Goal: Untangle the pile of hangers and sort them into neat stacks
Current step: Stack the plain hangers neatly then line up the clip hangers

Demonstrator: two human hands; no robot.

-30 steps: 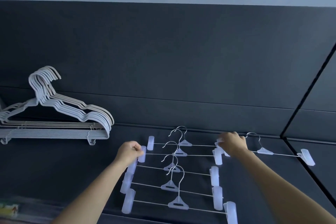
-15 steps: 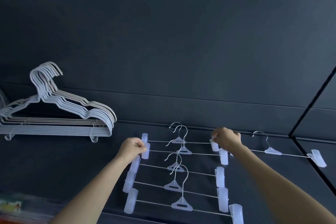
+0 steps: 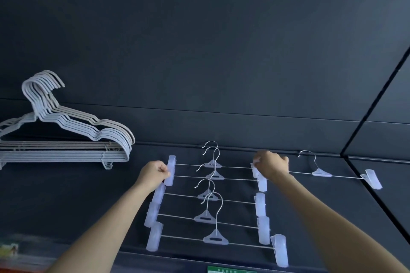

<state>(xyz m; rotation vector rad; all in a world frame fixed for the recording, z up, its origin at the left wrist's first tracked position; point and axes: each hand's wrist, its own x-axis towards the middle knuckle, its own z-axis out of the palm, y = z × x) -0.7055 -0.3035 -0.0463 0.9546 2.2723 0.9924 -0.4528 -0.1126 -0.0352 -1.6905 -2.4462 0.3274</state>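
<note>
Five clip hangers (image 3: 205, 218) lie in a row at 6 o'clock, and the far one (image 3: 213, 164) now sits in line with the rest. The left hand (image 3: 154, 173) pinches a left clip (image 3: 169, 180), and the right hand (image 3: 273, 167) curls its fingers on a right clip (image 3: 255, 167). One lone hanger (image 3: 321, 172) at 3 o'clock needs adding next.

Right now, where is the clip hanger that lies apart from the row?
In the head view the lone clip hanger lies on the right, its bar running out from behind the right hand, beside the row of clip hangers.
</note>
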